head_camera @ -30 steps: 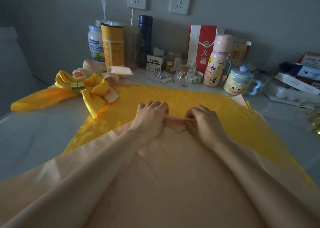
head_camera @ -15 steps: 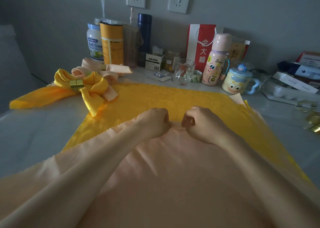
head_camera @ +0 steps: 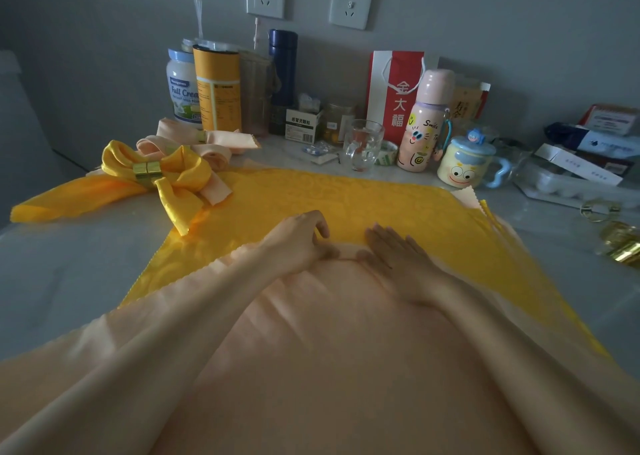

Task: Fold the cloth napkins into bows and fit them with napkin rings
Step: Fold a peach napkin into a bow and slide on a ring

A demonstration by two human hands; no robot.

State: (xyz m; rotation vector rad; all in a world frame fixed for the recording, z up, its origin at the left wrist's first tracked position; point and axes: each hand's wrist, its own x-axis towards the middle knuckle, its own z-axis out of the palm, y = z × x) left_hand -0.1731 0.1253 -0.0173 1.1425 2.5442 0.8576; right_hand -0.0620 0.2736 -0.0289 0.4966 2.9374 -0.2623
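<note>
Two hands are at work mid-worktop. The right hand lies flat, fingers straight, pressing on the far edge of the peach napkin. The left hand has its fingers curled and its thumb on that same edge. Blur keeps me from telling whether it pinches the cloth.

Two napkins lie spread out, the peach napkin on top of the yellow napkin. The yellow one shows as a band on the far side and down both sides. A pinked peach corner peeks out at its far right.

Two finished bows sit far left. The yellow bow has a gold ring at its middle, and the peach bow is partly hidden behind it. The loose gold rings at the right edge number at least two, but they are blurred and cut off.

Bare worktop lies left of the napkins, with a narrower strip on the right. The far side is crowded with tins, a flask, a red bag, a pink bottle, a glass mug and a lidded mug. The peach napkin's near edge runs out of view under the forearms.
</note>
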